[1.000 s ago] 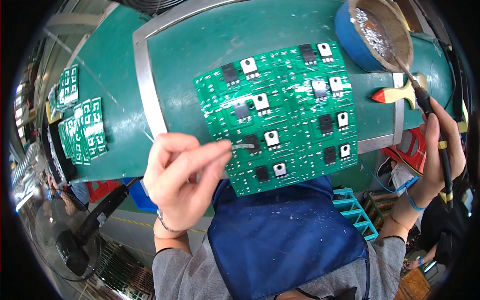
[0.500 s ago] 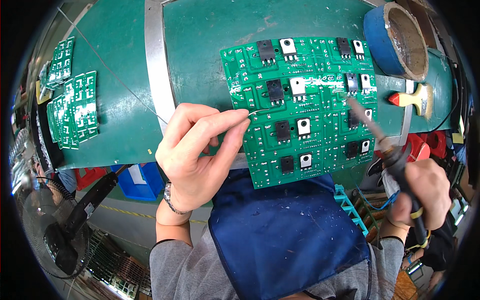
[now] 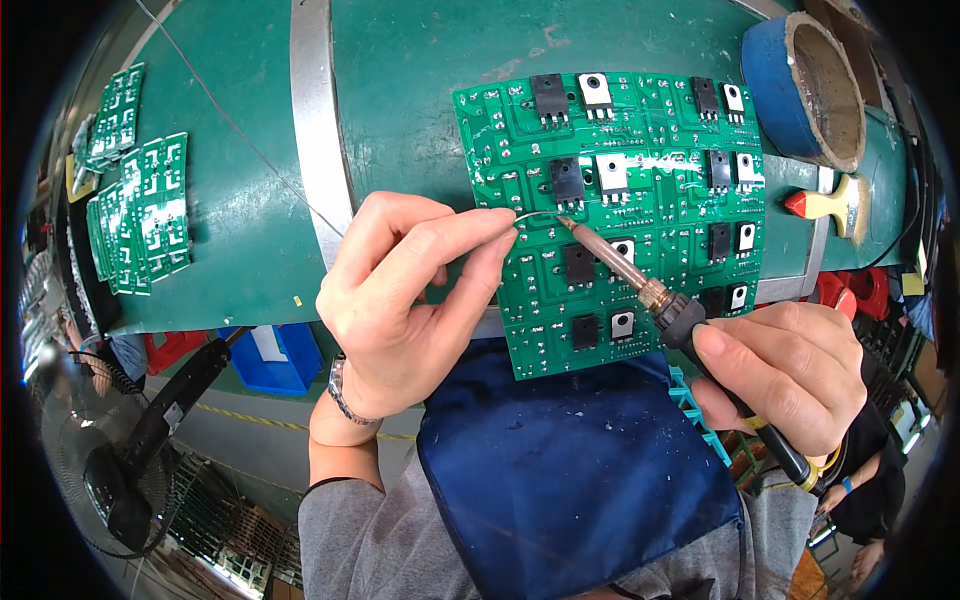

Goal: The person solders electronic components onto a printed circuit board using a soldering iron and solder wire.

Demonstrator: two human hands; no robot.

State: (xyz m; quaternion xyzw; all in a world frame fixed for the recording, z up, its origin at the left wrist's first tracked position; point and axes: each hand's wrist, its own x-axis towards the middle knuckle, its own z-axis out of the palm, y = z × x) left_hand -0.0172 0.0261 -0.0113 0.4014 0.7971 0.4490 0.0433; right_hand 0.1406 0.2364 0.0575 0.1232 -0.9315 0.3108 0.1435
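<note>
In front of me a large green circuit board (image 3: 655, 210) lies partly over the table's near edge, with rows of black and white three-legged parts. My left hand (image 3: 405, 290) pinches a thin solder wire (image 3: 538, 213) between thumb and forefinger over the board's left side. The wire trails from behind that hand to the upper left. My right hand (image 3: 790, 375) is closed round the dark handle of a soldering iron (image 3: 625, 270). The iron's tip meets or nearly meets the wire's end, just below the legs of a black part in the second row.
Stacked smaller circuit boards (image 3: 150, 215) lie at the table's left. At the right are a blue-sided round pot (image 3: 800, 90) and a brush (image 3: 838, 205) with a red-tipped handle. Below the table edge are a blue bin (image 3: 270, 360) and a fan (image 3: 110, 460). Another person's arm shows at lower right.
My right hand has swung the iron leftward, from the board's right half to the solder wire's end. My left hand and the board have shifted slightly right in the picture.
</note>
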